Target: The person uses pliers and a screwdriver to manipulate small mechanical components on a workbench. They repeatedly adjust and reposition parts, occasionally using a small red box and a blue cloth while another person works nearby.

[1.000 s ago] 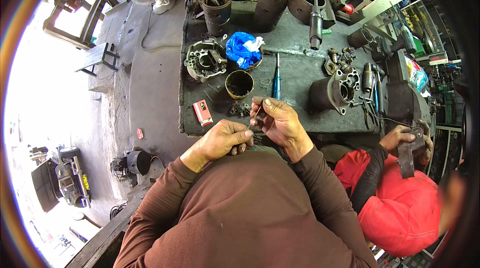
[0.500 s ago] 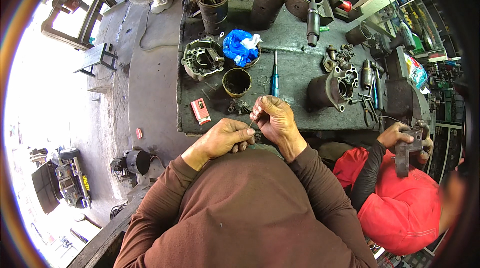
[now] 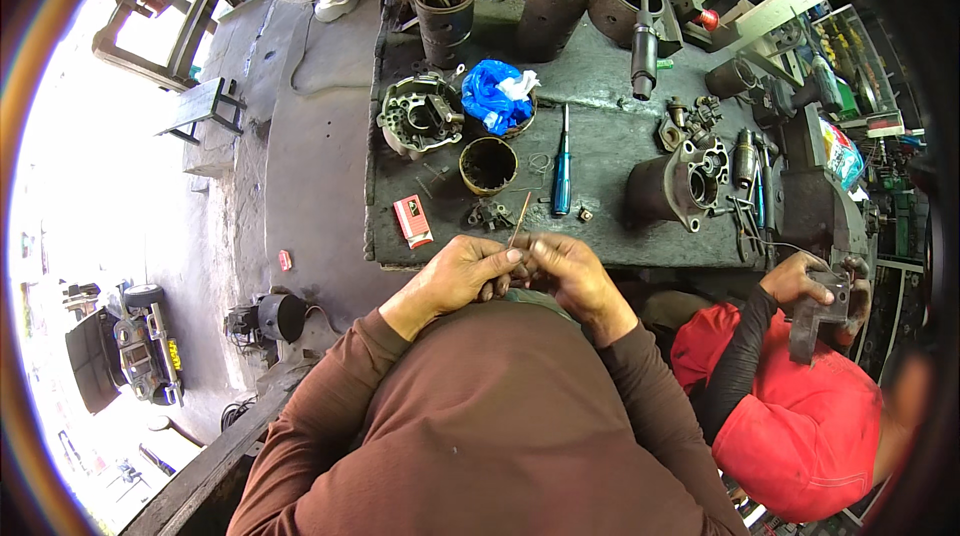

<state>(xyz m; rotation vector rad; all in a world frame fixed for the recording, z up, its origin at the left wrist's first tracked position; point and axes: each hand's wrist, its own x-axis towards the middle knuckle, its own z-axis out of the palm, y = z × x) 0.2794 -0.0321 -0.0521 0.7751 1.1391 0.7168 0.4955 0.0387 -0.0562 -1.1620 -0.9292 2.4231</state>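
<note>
My left hand (image 3: 462,274) and my right hand (image 3: 572,276) meet just off the bench's front edge, both with fingers closed. A thin copper-coloured wire (image 3: 523,213) rises at a slant from my left thumb and fingertips. The right fingertips press in beside it; what they grip is hidden. Just beyond my hands lie a cluster of small metal parts (image 3: 490,215) and a small metal piece (image 3: 585,215). Past them are a blue-handled screwdriver (image 3: 563,176), a coil of thin wire (image 3: 540,165) and a round tin (image 3: 489,166). A red-and-white box (image 3: 412,222) lies left.
Across the dark bench (image 3: 600,248) stand a cast metal housing (image 3: 420,116), a blue plastic bag (image 3: 496,96), a metal cylinder with flange (image 3: 668,191), tall cylinders (image 3: 560,6) and pliers (image 3: 745,226). At right a person in red (image 3: 800,396) holds a metal block (image 3: 818,321).
My right hand has come down from above the left one to beside it. The copper-coloured wire now stands up in plain sight. The view has shifted slightly.
</note>
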